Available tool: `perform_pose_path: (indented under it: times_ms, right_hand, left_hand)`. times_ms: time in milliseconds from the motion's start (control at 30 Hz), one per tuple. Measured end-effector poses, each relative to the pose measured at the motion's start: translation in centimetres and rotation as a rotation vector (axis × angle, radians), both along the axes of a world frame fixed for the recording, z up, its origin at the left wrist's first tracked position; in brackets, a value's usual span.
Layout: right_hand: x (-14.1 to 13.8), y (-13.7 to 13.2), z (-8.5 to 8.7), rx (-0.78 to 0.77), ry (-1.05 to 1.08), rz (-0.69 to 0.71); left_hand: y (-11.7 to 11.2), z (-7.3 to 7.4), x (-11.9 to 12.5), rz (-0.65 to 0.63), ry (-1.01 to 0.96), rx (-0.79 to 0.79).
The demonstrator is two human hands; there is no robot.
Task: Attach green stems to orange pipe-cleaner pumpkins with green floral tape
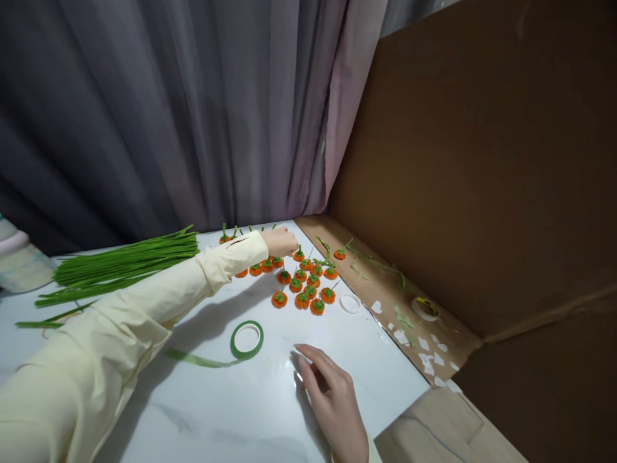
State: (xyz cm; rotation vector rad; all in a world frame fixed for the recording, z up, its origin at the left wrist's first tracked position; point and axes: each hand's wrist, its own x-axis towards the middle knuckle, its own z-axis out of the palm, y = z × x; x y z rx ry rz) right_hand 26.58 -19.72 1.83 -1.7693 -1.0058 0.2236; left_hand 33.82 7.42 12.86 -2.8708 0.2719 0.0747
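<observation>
My left hand (282, 242), in a cream sleeve, reaches across the white table (231, 411) to the far cluster of small orange pumpkins with green stems (301, 283). Its fingers are curled at one pumpkin; I cannot see what they grip. My right hand (330, 395) lies flat on the table near the front, fingers stretched out and empty. A roll of green tape (247, 339) with a loose tail lies between the two hands.
A bundle of green stems (120, 265) lies at the left. A white ring (349, 303) sits by the pumpkins. A brown cardboard wall (482, 161) stands at the right, with a tape roll (425, 308) and paper scraps at its base. Grey curtains hang behind.
</observation>
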Motion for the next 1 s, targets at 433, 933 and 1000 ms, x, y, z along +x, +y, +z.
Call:
perform_pose_path:
  times_ms: [433, 933, 1000]
  right_hand:
    - [0.0, 0.2, 0.4, -0.084, 0.0, -0.005]
    - [0.8, 1.3, -0.6, -0.232, -0.114, -0.09]
    - [0.7, 1.4, -0.5, -0.247, -0.117, -0.1]
  left_hand:
    - [0.2, -3.3, -15.8, -0.123, -0.531, -0.094]
    - [0.4, -10.9, -27.4, 0.249, -0.268, -0.78]
    - [0.7, -10.8, -27.4, 0.238, -0.212, -0.785]
